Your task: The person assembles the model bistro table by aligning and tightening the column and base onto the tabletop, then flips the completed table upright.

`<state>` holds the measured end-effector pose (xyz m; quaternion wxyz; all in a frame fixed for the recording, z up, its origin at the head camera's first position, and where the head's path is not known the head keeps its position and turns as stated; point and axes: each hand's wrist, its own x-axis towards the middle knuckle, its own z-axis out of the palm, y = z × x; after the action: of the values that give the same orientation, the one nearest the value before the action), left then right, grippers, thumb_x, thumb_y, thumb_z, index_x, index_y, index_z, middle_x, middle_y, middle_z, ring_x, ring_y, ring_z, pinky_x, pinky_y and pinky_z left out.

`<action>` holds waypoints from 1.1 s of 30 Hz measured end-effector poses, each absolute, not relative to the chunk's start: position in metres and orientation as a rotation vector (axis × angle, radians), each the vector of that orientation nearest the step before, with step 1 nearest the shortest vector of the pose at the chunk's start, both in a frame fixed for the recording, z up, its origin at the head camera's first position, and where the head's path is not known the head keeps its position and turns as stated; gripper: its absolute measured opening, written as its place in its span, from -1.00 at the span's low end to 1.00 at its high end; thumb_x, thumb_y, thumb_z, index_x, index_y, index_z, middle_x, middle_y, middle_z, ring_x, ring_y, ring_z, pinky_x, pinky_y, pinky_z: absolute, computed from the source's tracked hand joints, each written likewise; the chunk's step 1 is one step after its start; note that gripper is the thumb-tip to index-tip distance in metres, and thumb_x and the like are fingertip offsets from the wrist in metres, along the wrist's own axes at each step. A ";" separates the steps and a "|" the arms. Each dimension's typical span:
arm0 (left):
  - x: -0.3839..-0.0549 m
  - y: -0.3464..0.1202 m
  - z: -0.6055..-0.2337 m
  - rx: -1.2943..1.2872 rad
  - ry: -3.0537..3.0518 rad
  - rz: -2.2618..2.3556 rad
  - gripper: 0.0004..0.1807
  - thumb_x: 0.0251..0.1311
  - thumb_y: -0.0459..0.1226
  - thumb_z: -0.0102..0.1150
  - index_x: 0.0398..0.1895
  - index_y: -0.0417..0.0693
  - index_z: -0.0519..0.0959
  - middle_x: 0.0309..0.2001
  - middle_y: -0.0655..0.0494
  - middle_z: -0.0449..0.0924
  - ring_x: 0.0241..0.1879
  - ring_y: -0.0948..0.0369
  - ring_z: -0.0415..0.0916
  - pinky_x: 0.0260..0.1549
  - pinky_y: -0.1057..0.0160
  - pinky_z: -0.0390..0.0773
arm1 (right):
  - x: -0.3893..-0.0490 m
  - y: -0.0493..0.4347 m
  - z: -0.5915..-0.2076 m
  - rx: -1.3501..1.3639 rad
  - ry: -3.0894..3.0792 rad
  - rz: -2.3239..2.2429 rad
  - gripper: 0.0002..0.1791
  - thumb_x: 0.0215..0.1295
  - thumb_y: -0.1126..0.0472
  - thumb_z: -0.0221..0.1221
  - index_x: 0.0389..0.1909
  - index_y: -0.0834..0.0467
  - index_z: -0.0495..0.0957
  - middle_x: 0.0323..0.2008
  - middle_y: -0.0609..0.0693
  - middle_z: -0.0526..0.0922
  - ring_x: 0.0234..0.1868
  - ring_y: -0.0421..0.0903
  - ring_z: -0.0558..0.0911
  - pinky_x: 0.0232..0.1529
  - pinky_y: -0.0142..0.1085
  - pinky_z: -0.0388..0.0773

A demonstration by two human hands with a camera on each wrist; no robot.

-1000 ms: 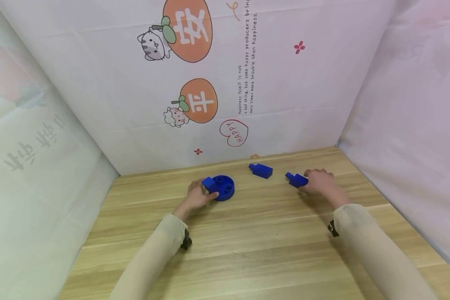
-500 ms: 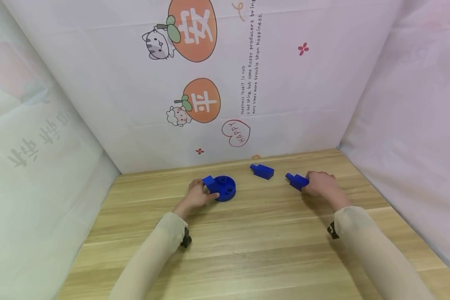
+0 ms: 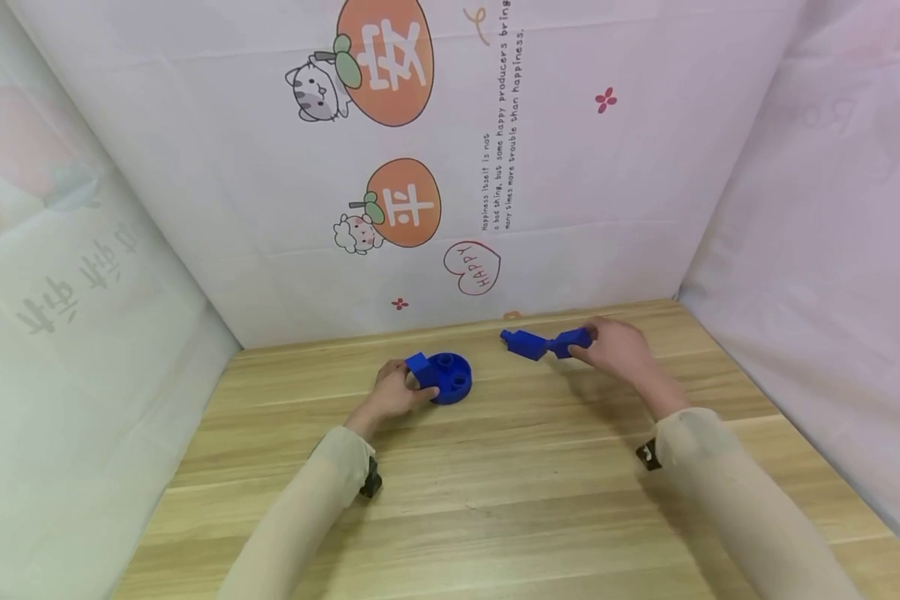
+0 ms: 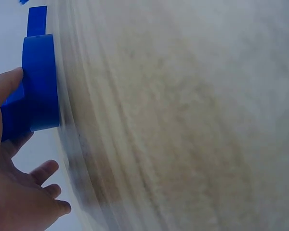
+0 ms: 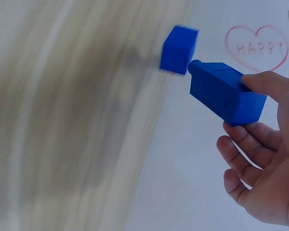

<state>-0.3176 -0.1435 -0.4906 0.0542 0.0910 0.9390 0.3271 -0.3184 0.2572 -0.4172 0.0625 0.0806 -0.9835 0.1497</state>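
Observation:
On the wooden table, a round blue base [image 3: 453, 387] with raised rings inside lies beside my left hand [image 3: 390, 393]. An upright blue block [image 3: 419, 365] stands at its left side, and my left thumb and fingers pinch that block. In the left wrist view the base [image 4: 40, 82] appears edge-on. My right hand [image 3: 621, 348] grips a blue block with a small round peg [image 3: 567, 343], raised off the table. In the right wrist view this block [image 5: 224, 91] is held between thumb and fingers, peg end outward. Close by lies another pegged blue block [image 3: 525, 344].
White printed cloth [image 3: 555, 167] rises behind the table [image 3: 457, 500], close to the lying block. Similar cloth walls stand at the left [image 3: 67, 333] and right [image 3: 817, 250]. Dark devices are strapped on both wrists.
My right hand has lifted its blue block off the table and moved it left, toward the lying block. My left hand keeps its hold at the base.

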 end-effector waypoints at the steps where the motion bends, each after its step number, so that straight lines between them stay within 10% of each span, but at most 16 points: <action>1: -0.317 -0.143 -0.491 0.279 2.856 0.989 -0.04 0.02 0.18 0.24 0.39 -0.13 0.17 0.37 -0.14 0.18 0.42 -0.08 -0.06 0.37 -0.12 0.04 | -0.318 0.252 -0.414 0.252 -2.961 0.472 -0.50 0.12 -0.18 0.22 -0.12 0.14 0.55 -0.30 0.08 0.62 -0.32 0.01 0.55 -0.30 -0.13 0.42; 33: -0.316 -0.143 -0.491 0.281 2.846 1.010 -0.05 0.02 0.17 0.25 0.39 -0.14 0.18 0.36 -0.17 0.21 0.42 -0.09 -0.05 0.37 -0.12 0.03 | -0.319 0.158 -0.401 0.479 -2.873 0.583 -0.40 0.04 -0.20 0.26 0.03 0.09 0.54 -0.30 -0.06 0.67 -0.32 -0.11 0.58 -0.29 -0.26 0.47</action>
<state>-0.3165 -0.1433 -0.4910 0.0543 0.0926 0.9370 0.3325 -0.3188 0.1579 -0.4012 0.0855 0.1605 -0.9637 0.1957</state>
